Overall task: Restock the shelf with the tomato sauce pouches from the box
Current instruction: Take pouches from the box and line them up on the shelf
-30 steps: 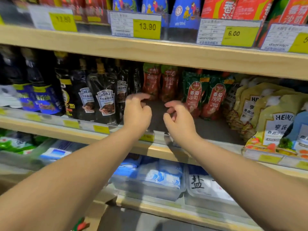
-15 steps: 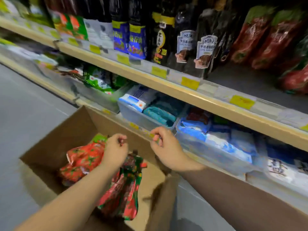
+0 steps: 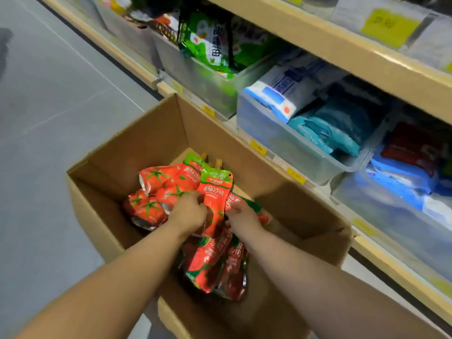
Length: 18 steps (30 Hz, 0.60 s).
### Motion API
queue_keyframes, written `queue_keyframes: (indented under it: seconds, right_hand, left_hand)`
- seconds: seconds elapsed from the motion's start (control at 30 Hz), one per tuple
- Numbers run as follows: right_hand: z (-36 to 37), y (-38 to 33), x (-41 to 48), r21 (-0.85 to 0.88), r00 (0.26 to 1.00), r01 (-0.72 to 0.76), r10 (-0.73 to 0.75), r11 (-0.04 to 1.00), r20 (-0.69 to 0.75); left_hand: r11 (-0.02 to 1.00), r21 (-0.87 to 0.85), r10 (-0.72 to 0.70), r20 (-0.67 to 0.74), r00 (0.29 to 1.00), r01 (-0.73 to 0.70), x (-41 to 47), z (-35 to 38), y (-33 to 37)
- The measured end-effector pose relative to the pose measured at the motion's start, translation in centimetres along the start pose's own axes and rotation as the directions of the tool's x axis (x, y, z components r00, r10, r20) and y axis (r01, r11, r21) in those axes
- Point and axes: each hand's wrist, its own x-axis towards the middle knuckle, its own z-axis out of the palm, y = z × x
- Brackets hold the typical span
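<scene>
Fingertips perhaps hidden among pouches [image 3: 215,199]

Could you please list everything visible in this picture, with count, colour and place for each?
brown cardboard box: one, open, on the floor by the shelving.
red and green tomato sauce pouches: a pile, exact count unclear, inside the box.
grey floor: left of the box.
beige wooden shelves: two levels seen, along the right.
clear plastic bins: at least three, on the lower shelf.
green packets: in the far bin.
blue and white packets: in the middle bin.
yellow price tags: several, on shelf edges.
left hand: in the box, closing on a pouch.
right hand: in the box, on the pouches.
</scene>
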Motion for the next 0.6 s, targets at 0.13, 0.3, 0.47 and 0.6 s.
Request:
queue_keyframes:
  seconds: [0.13,0.3,0.47,0.6]
  right_hand:
    - [2.1,1.2,2.1,0.058,0.991,-0.13,0.129,0.99,0.025]
    - [2.4,0.9,3.2,0.089,0.984,-0.176,0.177,0.98,-0.004]
    - [1.1,-0.3,1.7,-0.24,0.996,0.06,-0.073,0.969,-0.046]
    - [-1.6,-1.6,-0.6,-0.498,0.935,0.253,-0.342,0.829,-0.095]
  left_hand:
    - [0.996,0.01,-0.086,0.173,0.981,0.086,0.6,1.0,-0.3]
    - [0.971,-0.132,-0.182,0.118,0.976,0.197,1.3,0.8,-0.3]
    - [0.975,-0.157,-0.146,0.074,0.987,0.156,1.2,1.2,-1.0]
    - [0.947,-0.268,-0.169,0.056,0.984,0.178,2.1,1.3,-1.1]
